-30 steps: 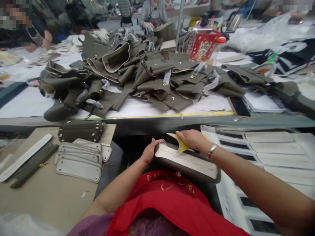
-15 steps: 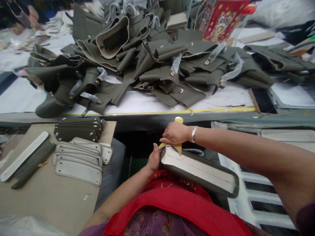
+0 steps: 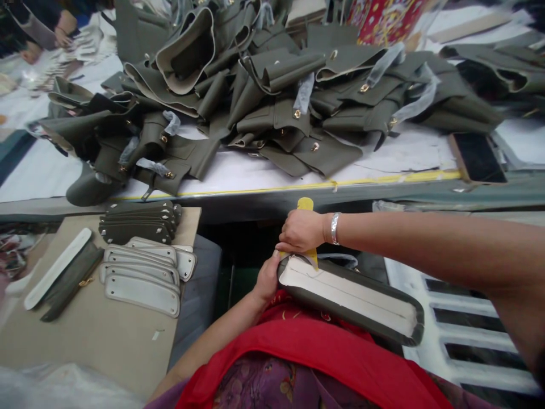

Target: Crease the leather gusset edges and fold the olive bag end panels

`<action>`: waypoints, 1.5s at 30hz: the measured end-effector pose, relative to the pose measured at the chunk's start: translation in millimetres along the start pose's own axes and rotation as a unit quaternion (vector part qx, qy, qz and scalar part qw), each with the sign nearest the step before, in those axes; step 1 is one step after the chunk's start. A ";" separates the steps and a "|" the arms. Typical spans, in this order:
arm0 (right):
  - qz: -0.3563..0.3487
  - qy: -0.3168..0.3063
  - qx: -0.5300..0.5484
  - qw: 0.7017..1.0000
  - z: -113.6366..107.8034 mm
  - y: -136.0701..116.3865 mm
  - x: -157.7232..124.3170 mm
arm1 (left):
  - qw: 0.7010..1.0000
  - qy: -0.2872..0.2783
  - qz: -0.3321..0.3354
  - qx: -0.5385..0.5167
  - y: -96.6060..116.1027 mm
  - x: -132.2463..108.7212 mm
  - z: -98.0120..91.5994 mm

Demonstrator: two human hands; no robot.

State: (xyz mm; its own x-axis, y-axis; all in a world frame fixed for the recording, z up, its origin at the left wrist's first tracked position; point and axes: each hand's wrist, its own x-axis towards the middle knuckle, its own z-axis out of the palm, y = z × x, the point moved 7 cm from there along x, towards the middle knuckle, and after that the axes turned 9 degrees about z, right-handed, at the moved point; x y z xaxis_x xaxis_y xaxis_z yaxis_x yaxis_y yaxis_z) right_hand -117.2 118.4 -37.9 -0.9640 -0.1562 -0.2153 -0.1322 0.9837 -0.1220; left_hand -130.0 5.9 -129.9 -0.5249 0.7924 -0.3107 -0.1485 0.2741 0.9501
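An olive-green bag body (image 3: 357,322) lies tilted across my lap, its long pale bottom (image 3: 349,296) facing up. My left hand (image 3: 267,278) is closed on its left end, thumb at the corner. Just above that corner, my right hand (image 3: 301,230) is wrapped round a flat yellow tool (image 3: 305,203). The tool's rounded top stands above the fist and a narrow yellow part shows below it, by the bag's edge. My fingers hide its middle, and I cannot make out its kind. The two hands touch or nearly touch.
Olive bag bodies (image 3: 276,119) with plastic-wrapped fittings are heaped on the table ahead. A phone (image 3: 479,159) lies at its right edge. On the left board (image 3: 106,346) are dark panels (image 3: 136,230) and pale panels (image 3: 142,292). A white slatted stool (image 3: 464,324) stands right. Another person's hands (image 3: 63,28) show far left.
My left thumb has come down from upright to lie against the bag's corner near my right hand. The view has shifted slightly; both hands keep their holds.
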 end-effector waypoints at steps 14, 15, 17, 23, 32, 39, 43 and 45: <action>0.278 -0.006 0.091 0.956 23.2 -2.3 -48.4 | 0.978 -0.128 0.016 -0.165 9.2 12.1 18.2; 0.285 -0.015 0.094 0.954 24.1 -1.7 -50.1 | 0.975 -0.142 0.011 -0.171 10.7 12.4 19.4; 0.293 -0.036 0.094 0.951 25.0 0.2 -51.8 | 0.971 -0.161 -0.007 -0.175 12.3 13.2 20.3; 0.297 -0.090 0.086 0.947 25.4 9.3 -47.8 | 0.978 -0.158 -0.041 -0.129 14.7 17.1 16.0; 0.320 -0.113 0.096 0.936 31.2 7.3 -63.3 | 0.978 -0.202 -0.019 -0.042 24.7 15.9 24.0; 0.391 -0.125 0.084 0.908 11.1 5.0 -90.8 | 0.974 -0.217 -0.012 -0.056 31.6 17.0 8.4; 0.497 -0.068 0.188 0.845 -1.9 1.5 -146.3 | 0.983 -0.180 -0.037 0.011 35.9 11.9 -30.2; 0.510 -0.022 0.275 0.815 -5.5 -12.3 -170.0 | 0.973 -0.220 -0.073 -0.015 37.2 3.0 -31.0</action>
State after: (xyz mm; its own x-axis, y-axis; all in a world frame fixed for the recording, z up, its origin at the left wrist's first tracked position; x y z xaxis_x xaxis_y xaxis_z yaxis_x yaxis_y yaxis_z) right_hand 47.1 133.4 5.5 -0.4975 0.7029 -0.5084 0.8672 0.4178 -0.2710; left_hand -163.1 1.5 -94.6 -0.0885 0.9046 -0.4169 -0.2227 0.3900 0.8935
